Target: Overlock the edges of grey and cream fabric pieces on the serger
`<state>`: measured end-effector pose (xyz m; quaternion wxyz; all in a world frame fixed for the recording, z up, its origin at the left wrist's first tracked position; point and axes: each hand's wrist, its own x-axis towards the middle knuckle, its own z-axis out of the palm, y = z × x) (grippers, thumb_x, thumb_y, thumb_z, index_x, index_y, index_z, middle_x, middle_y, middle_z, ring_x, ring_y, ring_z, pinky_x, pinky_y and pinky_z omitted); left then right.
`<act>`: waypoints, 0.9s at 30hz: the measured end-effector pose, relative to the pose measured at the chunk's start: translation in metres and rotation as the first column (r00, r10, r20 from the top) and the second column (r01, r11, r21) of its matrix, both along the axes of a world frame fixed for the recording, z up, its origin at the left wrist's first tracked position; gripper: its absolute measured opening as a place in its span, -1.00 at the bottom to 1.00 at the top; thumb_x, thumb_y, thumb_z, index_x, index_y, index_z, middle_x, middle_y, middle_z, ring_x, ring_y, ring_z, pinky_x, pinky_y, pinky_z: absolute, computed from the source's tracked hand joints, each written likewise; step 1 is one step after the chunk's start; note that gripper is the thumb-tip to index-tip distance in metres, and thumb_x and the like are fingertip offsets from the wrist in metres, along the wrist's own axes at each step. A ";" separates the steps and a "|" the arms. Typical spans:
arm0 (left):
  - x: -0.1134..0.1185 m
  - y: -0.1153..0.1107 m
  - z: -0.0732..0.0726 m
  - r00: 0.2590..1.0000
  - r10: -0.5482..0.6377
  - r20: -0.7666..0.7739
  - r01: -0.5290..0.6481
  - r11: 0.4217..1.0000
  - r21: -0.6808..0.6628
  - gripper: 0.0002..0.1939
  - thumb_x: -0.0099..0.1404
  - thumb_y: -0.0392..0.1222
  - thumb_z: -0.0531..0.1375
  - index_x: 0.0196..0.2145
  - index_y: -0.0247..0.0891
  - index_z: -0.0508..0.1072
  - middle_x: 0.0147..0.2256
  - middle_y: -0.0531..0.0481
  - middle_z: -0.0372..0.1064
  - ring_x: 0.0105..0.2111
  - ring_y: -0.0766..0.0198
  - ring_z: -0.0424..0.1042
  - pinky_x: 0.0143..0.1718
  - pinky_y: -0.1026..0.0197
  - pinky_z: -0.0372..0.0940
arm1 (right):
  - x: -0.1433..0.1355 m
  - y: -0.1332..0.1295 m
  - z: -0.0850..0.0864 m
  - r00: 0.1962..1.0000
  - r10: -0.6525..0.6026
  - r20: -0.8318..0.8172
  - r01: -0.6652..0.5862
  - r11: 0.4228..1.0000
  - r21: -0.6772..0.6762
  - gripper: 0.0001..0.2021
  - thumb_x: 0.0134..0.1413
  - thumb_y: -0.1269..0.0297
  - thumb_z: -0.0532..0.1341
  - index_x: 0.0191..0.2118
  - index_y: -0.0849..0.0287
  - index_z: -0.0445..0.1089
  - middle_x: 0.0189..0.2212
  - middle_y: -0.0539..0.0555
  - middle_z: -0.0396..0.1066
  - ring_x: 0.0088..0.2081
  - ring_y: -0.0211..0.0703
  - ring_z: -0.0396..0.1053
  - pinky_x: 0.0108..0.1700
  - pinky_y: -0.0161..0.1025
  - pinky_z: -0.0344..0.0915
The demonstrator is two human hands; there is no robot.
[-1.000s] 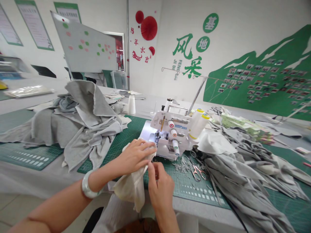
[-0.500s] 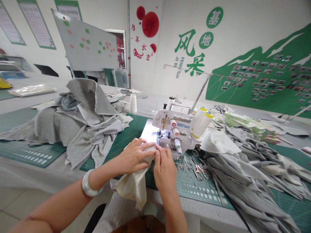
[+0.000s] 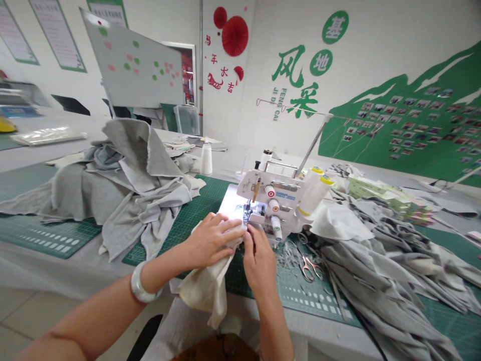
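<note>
Position: cream cloth (image 3: pixel 205 286), from sewing machine (image 3: pixel 246 186) over worktop (image 3: pixel 300 319) front edge | Left hand (image 3: pixel 211 240): grip released, flat on cloth | Right hand (image 3: pixel 260 258): grip pinching cloth edge | Guidance: feed straight, avoid pulling, keep both clear of stitching area (image 3: pixel 246 213)

I log the cream cloth (image 3: pixel 205 291) as matt woven fabric, creased. Sewing machine (image 3: pixel 250 186): smooth white plastic housing, slight sheen; its thread stand (image 3: pixel 312 145) reads as bare metal. Thread cones (image 3: pixel 314 194): matt wound fibre with yellow plastic-looking tops. Scissors (image 3: pixel 308 273): shiny metal. Cutting mat (image 3: pixel 188 215): smooth, plastic-looking, low sheen. Both heaps, the left grey fabric (image 3: pixel 86 188) and right grey fabric (image 3: pixel 376 281), look matt, soft and wrinkled. I record the flat packet (image 3: pixel 48 136) as glossy clear film, the bangle (image 3: pixel 140 283) as polished and stone-like. Table (image 3: pixel 93 273): draped in dull grey cloth. Whiteboard (image 3: pixel 131 80): smooth, glossy at its upper corner.
</note>
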<state>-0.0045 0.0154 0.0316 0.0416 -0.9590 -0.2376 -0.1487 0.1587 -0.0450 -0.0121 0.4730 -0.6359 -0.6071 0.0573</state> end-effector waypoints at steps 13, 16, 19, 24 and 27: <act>0.003 0.001 0.002 1.000 0.021 -0.022 -0.020 0.999 0.034 -0.50 0.27 -0.12 0.19 0.15 -0.11 0.24 0.21 -0.08 0.17 0.07 -0.01 0.18 0.00 0.00 0.06 | -0.010 -0.005 0.008 0.973 -0.113 0.201 0.122 0.992 -0.032 -0.59 0.35 0.19 -0.11 0.05 0.22 0.38 -0.02 0.20 0.43 0.00 -0.03 0.39 -0.08 -0.17 0.31; 0.003 0.000 0.002 0.999 0.022 -0.027 -0.021 0.999 0.035 -0.47 0.28 -0.11 0.19 0.18 -0.12 0.21 0.21 -0.09 0.16 0.07 -0.01 0.18 0.01 -0.01 0.07 | -0.011 -0.008 0.010 0.975 -0.119 0.187 0.123 0.992 -0.008 -0.60 0.35 0.19 -0.10 0.04 0.24 0.36 -0.02 0.21 0.43 -0.01 -0.03 0.39 -0.07 -0.15 0.31; 0.002 -0.001 0.002 0.999 0.029 -0.026 -0.028 0.999 0.044 -0.45 0.29 -0.11 0.18 0.21 -0.12 0.19 0.21 -0.10 0.16 0.07 -0.02 0.18 0.02 -0.01 0.08 | -0.011 -0.011 0.010 0.978 -0.111 0.178 0.112 0.994 0.006 -0.61 0.34 0.19 -0.10 0.03 0.25 0.36 -0.04 0.22 0.44 -0.02 -0.03 0.40 -0.07 -0.14 0.32; 0.002 -0.003 0.001 0.999 0.040 -0.013 -0.039 0.998 0.044 -0.44 0.29 -0.11 0.18 0.22 -0.07 0.19 0.21 -0.11 0.15 0.08 -0.02 0.19 0.02 -0.01 0.08 | -0.011 -0.013 0.007 0.983 -0.094 0.159 0.093 0.996 0.014 -0.62 0.33 0.21 -0.09 0.04 0.25 0.34 -0.03 0.24 0.44 -0.01 -0.03 0.39 -0.04 -0.13 0.32; 0.002 -0.002 0.002 0.999 0.034 -0.020 -0.033 0.999 0.034 -0.45 0.29 -0.11 0.18 0.22 -0.06 0.19 0.21 -0.10 0.15 0.08 -0.02 0.19 0.03 -0.01 0.08 | -0.012 -0.014 0.004 0.988 -0.084 0.131 0.082 0.996 0.016 -0.62 0.33 0.21 -0.08 0.07 0.26 0.32 -0.01 0.25 0.43 0.00 -0.03 0.39 -0.03 -0.12 0.31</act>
